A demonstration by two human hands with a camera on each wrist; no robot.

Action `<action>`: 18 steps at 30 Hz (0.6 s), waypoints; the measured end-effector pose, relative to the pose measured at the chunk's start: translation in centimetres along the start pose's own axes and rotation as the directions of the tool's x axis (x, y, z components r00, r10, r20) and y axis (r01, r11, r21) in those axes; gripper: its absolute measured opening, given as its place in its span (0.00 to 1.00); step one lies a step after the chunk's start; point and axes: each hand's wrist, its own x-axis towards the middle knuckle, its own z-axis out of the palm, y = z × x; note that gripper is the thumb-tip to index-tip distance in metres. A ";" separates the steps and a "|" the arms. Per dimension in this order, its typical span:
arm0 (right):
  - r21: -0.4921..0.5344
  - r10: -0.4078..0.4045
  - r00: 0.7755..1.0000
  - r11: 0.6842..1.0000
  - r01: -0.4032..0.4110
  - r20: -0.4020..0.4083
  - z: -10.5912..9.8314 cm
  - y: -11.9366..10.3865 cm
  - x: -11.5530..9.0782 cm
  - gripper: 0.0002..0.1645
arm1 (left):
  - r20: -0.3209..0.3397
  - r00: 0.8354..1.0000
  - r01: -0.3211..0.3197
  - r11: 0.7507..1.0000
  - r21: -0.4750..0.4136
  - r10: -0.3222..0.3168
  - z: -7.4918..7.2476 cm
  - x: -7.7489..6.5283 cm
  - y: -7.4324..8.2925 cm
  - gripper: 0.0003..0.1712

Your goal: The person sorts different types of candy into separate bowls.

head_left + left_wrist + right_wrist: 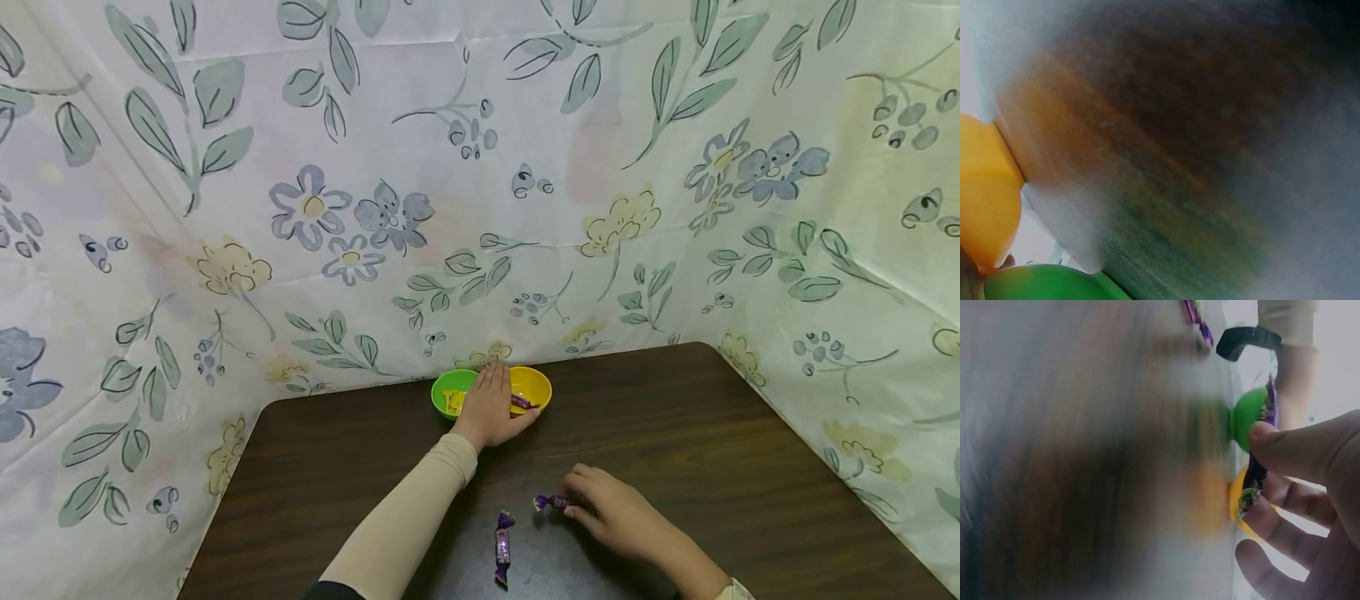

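Note:
My left hand lies over the spot where a green bowl and a yellow bowl stand side by side. Its fingers are straight and its thumb reaches along the front of the yellow bowl. Something yellow lies in the green bowl, and a purple wrapped candy is partly visible in the yellow one. Between thumb and fingers, my right hand pinches another purple wrapped candy nearer the front. Left of it, a third wrapped candy lies on the table.
The dark wooden table has rounded back corners. A floral cloth hangs behind it and along both sides. The left forearm in a beige sleeve stretches across the table's middle.

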 end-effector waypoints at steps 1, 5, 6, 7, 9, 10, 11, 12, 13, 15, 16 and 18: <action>-0.007 0.006 1.000 1.000 -0.006 -0.009 0.0 0.2 0.1 0.06 | 0.004 1.000 0.001 1.000 0.000 -0.001 0.0 0.0 0.0 0.63; -0.030 0.040 0.999 0.999 -0.041 -0.031 -0.1 1.1 0.4 0.07 | -0.003 1.000 -0.001 1.000 -0.010 0.001 0.0 -0.1 0.0 0.61; -0.034 0.046 0.998 0.998 -0.047 -0.037 -0.1 1.3 0.4 0.07 | -0.006 1.000 -0.002 1.000 -0.014 0.001 -0.1 -0.1 0.0 0.61; -0.038 0.052 0.998 0.998 -0.054 -0.042 -0.1 1.5 0.5 0.07 | -0.013 1.000 -0.003 1.000 -0.018 0.002 -0.2 -0.2 0.0 0.61; -0.041 0.065 0.997 0.997 -0.067 -0.050 -0.2 2.0 0.6 0.07 | -0.019 1.000 -0.004 1.000 -0.023 0.003 -0.3 -0.3 0.1 0.60; -0.043 0.066 0.996 0.997 -0.069 -0.056 -0.1 2.2 0.7 0.08 | -0.020 1.000 -0.003 1.000 -0.023 0.003 -0.3 -0.4 0.1 0.60; -0.044 0.067 0.996 0.997 -0.069 -0.062 -0.2 2.4 0.7 0.08 | -0.023 1.000 -0.004 1.000 -0.026 0.003 -0.4 -0.4 0.2 0.60; -0.047 0.064 0.995 0.997 -0.068 -0.074 -0.2 2.6 0.8 0.08 | -0.021 1.000 -0.004 1.000 -0.023 0.004 -0.4 -0.4 0.2 0.60; -0.048 0.063 0.994 0.997 -0.067 -0.084 -0.1 2.9 0.8 0.08 | -0.020 1.000 -0.004 1.000 -0.022 0.004 -0.3 -0.4 0.2 0.60; -0.053 0.052 0.992 0.997 -0.058 -0.112 -0.1 3.3 0.8 0.09 | -0.018 1.000 -0.005 1.000 -0.021 0.005 -0.4 -0.4 0.2 0.60; -0.055 0.051 0.991 0.997 -0.059 -0.123 -0.1 3.5 0.9 0.09 | -0.016 1.000 -0.005 1.000 -0.020 0.005 -0.4 -0.4 0.2 0.60; -0.053 0.052 0.988 0.997 -0.060 -0.143 -0.1 3.9 1.0 0.09 | -0.017 1.000 -0.005 1.000 -0.021 0.005 -0.5 -0.4 0.2 0.61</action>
